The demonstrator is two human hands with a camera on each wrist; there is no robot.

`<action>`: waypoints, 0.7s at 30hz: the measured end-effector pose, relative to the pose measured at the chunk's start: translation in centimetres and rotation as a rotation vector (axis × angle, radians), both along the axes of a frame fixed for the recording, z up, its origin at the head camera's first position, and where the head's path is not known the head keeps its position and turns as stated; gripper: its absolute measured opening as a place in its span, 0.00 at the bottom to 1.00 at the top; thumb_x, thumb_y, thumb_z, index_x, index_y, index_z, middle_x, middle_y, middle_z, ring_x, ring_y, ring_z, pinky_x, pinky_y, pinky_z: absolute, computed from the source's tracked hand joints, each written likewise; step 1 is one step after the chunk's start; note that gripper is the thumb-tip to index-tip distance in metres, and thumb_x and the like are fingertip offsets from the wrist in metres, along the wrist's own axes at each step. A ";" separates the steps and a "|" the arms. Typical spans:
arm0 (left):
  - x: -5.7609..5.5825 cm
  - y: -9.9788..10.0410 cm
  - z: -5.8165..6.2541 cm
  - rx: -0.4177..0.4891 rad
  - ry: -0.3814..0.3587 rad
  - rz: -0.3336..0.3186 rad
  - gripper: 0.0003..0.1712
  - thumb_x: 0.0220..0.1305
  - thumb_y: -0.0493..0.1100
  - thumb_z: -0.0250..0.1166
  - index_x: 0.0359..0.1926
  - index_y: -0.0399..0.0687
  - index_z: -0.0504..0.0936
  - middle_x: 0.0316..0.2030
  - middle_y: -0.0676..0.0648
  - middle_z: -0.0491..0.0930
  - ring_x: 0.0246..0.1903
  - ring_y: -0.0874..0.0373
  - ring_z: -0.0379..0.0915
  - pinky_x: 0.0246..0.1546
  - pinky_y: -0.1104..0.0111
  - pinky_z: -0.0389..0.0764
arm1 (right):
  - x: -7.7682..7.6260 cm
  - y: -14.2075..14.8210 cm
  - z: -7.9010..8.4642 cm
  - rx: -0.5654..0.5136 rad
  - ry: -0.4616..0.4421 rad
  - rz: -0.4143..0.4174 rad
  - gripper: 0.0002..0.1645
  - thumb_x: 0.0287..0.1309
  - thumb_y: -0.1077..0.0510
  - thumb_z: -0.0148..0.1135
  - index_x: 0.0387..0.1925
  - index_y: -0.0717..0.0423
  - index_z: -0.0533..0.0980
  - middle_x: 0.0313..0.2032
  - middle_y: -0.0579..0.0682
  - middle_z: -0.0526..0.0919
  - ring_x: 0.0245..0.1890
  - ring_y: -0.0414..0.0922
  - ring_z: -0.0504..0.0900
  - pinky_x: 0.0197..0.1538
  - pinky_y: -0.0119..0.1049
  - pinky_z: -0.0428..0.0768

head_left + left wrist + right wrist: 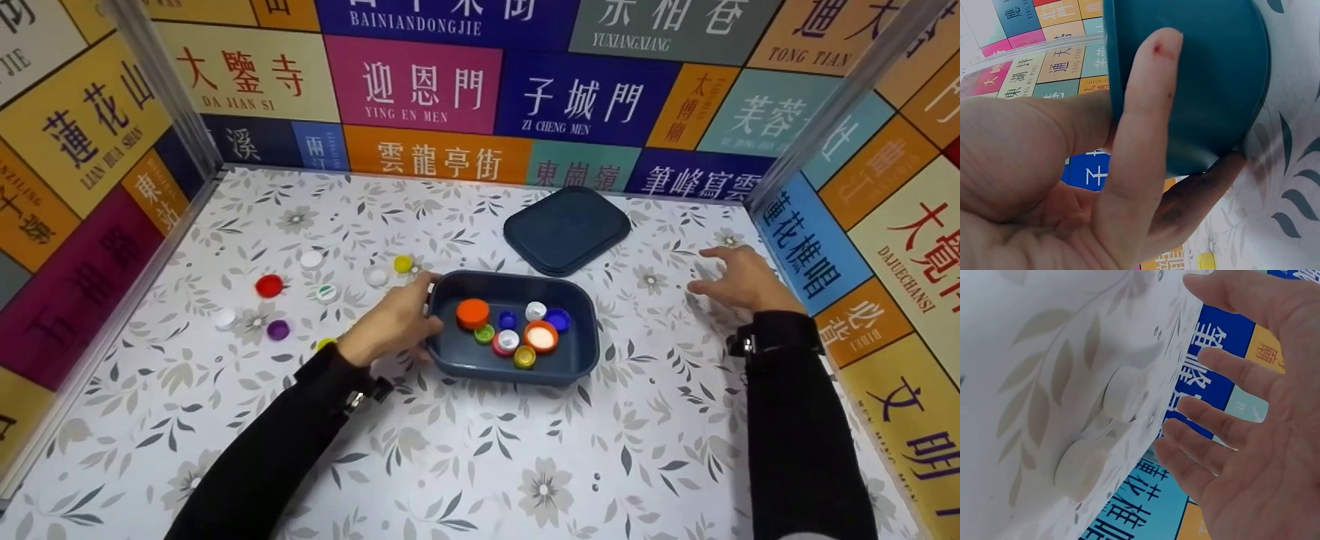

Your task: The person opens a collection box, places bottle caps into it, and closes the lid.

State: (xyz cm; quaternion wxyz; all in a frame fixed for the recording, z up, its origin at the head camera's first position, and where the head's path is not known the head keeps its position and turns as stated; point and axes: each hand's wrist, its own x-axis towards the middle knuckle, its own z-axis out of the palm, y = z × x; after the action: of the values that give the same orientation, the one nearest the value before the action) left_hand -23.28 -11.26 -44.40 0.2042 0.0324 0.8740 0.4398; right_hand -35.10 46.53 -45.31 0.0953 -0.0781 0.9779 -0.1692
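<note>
My left hand (pixel 397 319) grips the left end of a dark blue-grey plastic box (pixel 514 371). In the left wrist view, one finger (pixel 1148 107) lies along the outer wall, and another reaches toward the bottom edge. Inside the box are several bottle caps, among them an orange cap (pixel 472 313), a blue cap (pixel 557 320) and a yellow cap (pixel 524 357). Over the right side of the table, my right hand (pixel 739 281) is held with spread fingers and nothing in it. Two white caps (pixel 1124 394) appear on the table near it in the right wrist view.
A dark lid (pixel 568 229) lies flat behind the box. Left of the box, several loose caps are scattered, including a red cap (pixel 269 286), a purple cap (pixel 278 329) and a yellow cap (pixel 403 263). Panels with printed signs (pixel 424 86) wall in the back and both sides.
</note>
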 end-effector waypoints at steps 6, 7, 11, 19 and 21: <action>-0.2 -0.1 -0.1 0.003 0.001 -0.004 0.47 0.78 0.28 0.67 0.90 0.53 0.61 0.72 0.24 0.79 0.28 0.49 0.92 0.38 0.48 1.01 | 0.1 0.9 -0.4 0.032 -0.068 -0.027 0.51 0.75 0.43 0.76 0.86 0.66 0.68 0.63 0.80 0.81 0.63 0.72 0.79 0.74 0.80 0.79; -0.2 -0.1 -0.1 0.006 0.002 -0.003 0.47 0.78 0.28 0.67 0.90 0.53 0.61 0.72 0.24 0.79 0.28 0.49 0.93 0.38 0.48 1.01 | 0.1 0.9 -0.3 0.034 -0.087 -0.036 0.51 0.75 0.43 0.75 0.86 0.65 0.68 0.66 0.82 0.80 0.66 0.73 0.78 0.75 0.80 0.79; -0.1 -0.2 -0.2 0.004 0.023 -0.010 0.47 0.77 0.29 0.67 0.91 0.52 0.62 0.70 0.25 0.81 0.28 0.49 0.92 0.37 0.49 1.00 | 0.3 0.9 -0.3 0.028 -0.142 -0.067 0.48 0.77 0.44 0.73 0.85 0.64 0.70 0.77 0.83 0.72 0.75 0.78 0.73 0.78 0.82 0.76; 0.1 -0.1 -0.1 -0.050 0.060 -0.029 0.46 0.77 0.31 0.67 0.90 0.50 0.62 0.69 0.26 0.82 0.29 0.50 0.92 0.35 0.52 1.00 | 0.5 0.4 -0.2 -0.019 -0.123 -0.116 0.31 0.76 0.54 0.71 0.73 0.63 0.83 0.68 0.77 0.82 0.67 0.71 0.79 0.73 0.75 0.81; 0.0 0.0 0.0 -0.048 0.043 -0.020 0.46 0.78 0.31 0.67 0.90 0.51 0.62 0.70 0.26 0.81 0.29 0.50 0.92 0.36 0.51 1.00 | 0.5 0.3 -0.4 -0.032 -0.103 -0.125 0.26 0.76 0.56 0.70 0.69 0.64 0.86 0.64 0.74 0.87 0.64 0.70 0.82 0.72 0.74 0.82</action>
State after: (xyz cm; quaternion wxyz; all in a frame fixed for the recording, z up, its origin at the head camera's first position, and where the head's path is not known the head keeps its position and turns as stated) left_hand -23.25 -11.31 -44.44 0.1905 0.0458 0.8882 0.4156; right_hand -34.65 46.84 -45.68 0.1333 -0.0094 0.9718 -0.1944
